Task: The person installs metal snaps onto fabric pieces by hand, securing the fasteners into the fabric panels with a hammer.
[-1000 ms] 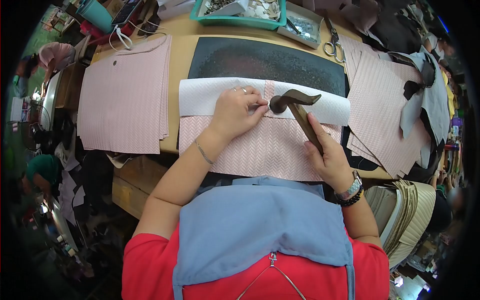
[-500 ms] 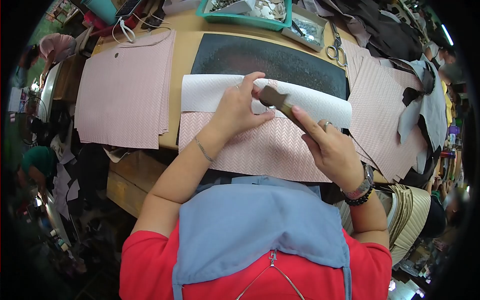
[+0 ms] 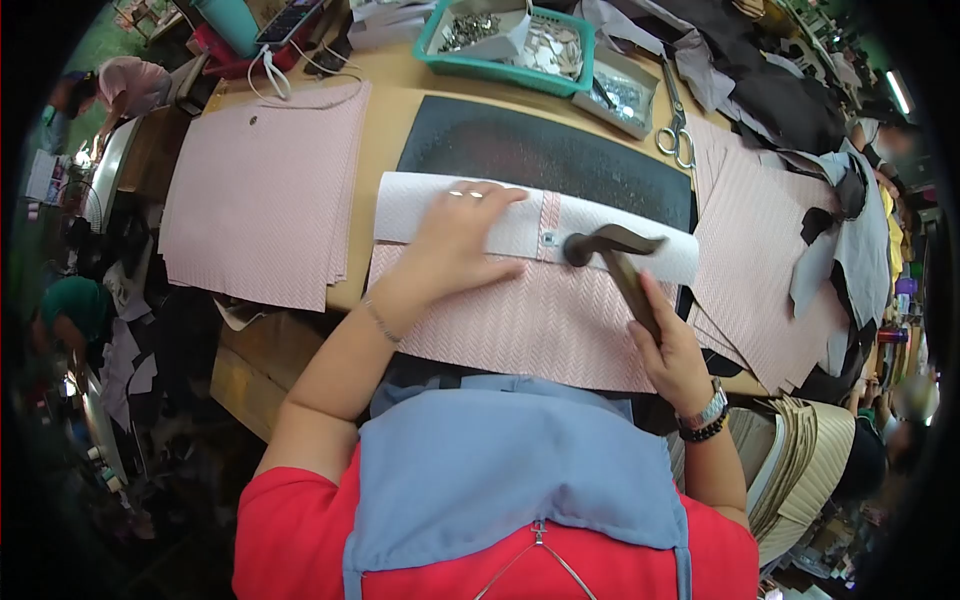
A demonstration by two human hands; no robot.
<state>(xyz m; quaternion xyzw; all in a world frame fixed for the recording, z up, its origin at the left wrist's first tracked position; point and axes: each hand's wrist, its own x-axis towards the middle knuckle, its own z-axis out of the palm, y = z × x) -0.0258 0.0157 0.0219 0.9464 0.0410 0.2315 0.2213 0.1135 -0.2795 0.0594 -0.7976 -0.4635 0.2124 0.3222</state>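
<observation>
A pink herringbone-embossed sheet (image 3: 520, 330) lies before me, its far part folded over to show a white back (image 3: 650, 225). Across the fold runs a narrow pink strip (image 3: 551, 210) with a small metal fitting (image 3: 549, 240) on it. My left hand (image 3: 450, 240) rests on the sheet left of the strip, fingers and thumb spread, holding nothing. My right hand (image 3: 672, 350) is closed round the handle of a hammer (image 3: 628, 285). The hammer's head is just right of the metal fitting, apart from it.
A dark mat (image 3: 480, 140) lies under the far edge. Pink sheets are stacked left (image 3: 260, 200) and right (image 3: 770, 260). Behind stand a teal tray (image 3: 430, 42) of metal parts, a small box (image 3: 640, 122) and scissors (image 3: 677, 135). Other people are at the sides.
My left hand has moved left, away from the metal fitting, and opened flatter. The hammer has come down and right, its head turned, uncovering the fitting.
</observation>
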